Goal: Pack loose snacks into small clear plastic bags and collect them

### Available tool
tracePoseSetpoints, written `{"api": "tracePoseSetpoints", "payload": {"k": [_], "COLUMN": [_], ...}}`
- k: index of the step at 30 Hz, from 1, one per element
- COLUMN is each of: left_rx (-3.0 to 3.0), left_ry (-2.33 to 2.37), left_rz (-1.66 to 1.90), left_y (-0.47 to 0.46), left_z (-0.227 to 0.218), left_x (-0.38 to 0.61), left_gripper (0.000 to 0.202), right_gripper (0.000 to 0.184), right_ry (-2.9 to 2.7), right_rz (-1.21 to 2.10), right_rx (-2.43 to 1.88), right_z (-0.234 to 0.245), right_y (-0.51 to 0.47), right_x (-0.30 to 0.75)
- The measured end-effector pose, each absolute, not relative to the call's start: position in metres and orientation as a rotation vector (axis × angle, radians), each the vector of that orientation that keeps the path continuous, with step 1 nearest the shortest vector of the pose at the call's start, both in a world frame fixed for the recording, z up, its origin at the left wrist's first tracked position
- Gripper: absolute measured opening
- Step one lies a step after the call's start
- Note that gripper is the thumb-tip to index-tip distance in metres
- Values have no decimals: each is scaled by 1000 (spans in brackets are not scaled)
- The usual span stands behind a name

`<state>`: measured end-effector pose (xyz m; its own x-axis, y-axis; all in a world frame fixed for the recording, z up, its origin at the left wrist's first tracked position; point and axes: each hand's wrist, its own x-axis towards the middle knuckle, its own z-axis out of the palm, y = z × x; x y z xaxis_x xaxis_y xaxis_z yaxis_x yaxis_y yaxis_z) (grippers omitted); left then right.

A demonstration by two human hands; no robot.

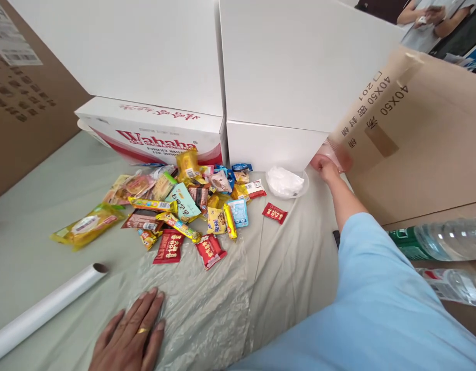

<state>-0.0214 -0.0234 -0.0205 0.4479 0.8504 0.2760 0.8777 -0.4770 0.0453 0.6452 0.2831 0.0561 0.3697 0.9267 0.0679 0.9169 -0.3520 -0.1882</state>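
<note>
My left hand (pixel 131 332) rests palm down on a clear plastic sheet (pixel 207 309), its fingers stretched out, holding nothing; a gold ring is on one finger. Stretched far forward, my right hand (pixel 326 166) is closed at a pinkish see-through plastic item (pixel 340 157), between the white box and the cardboard. Its fingertips are hidden. Left of it stands a clear round plastic bowl (pixel 306 184) with a white plastic bag (pixel 284 180) in it. A single red snack packet (pixel 275 213) lies just in front of the bowl. A pile of wrapped snacks (pixel 187 201) spreads beyond my left hand.
White boxes (pixel 145 51) wall off the back, with a Wahaha carton (pixel 156 136) below. Cardboard stands left (pixel 29 103) and right (pixel 427 134). A white tube (pixel 48 312) lies at left, a yellow packet (pixel 88 225) beyond it. Bottles (pixel 446 239) lie right. A person (pixel 431 23) holds a phone.
</note>
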Motion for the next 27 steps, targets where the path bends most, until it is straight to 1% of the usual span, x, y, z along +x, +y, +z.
{"api": "tracePoseSetpoints", "payload": {"k": [3,5,10,12,15,17,20,22,24,27], "left_rx": [-2604,-2624,-2649,-2644,-2651,-2665,-2683,-2690,-2666,-2594], "left_ry": [-1586,-1607,-1715,-1763,-1839,-1876,-1899,-1901,-1932,-2002], "left_rz": [-392,-397,-406,-399,-390,-393,-398,-389,-379,-384], "left_y": [-25,-26,-29,-29,-30,-30,-30,-31,-31,-31], "left_z": [-14,-11,-9,-7,-3,-1,0,0,0,-1], "left_x": [-18,-16,-13,-9,-3,0,1,-1,-6,-17], "left_gripper": [73,73,62,60,59,59,58,57,56,57], "right_gripper": [32,35,23,24,35,38,38,44,52,56], "right_ry": [-1659,-1666,-1698,-1667,-1639,-1743,-2161,-2411,-2557,-2593], "right_rz": [91,49,48,16,-137,-161,194,393,494,560], "right_rx": [-2461,-2455,-2438,-2454,-2361,-2189,-1645,-1379,-1290,-1349], "right_z": [64,68,74,78,86,86,71,52,32,12], "right_y": [272,253,191,171,145,123,70,27,-10,-44], "right_x": [643,640,639,632,593,538,426,357,313,298]}}
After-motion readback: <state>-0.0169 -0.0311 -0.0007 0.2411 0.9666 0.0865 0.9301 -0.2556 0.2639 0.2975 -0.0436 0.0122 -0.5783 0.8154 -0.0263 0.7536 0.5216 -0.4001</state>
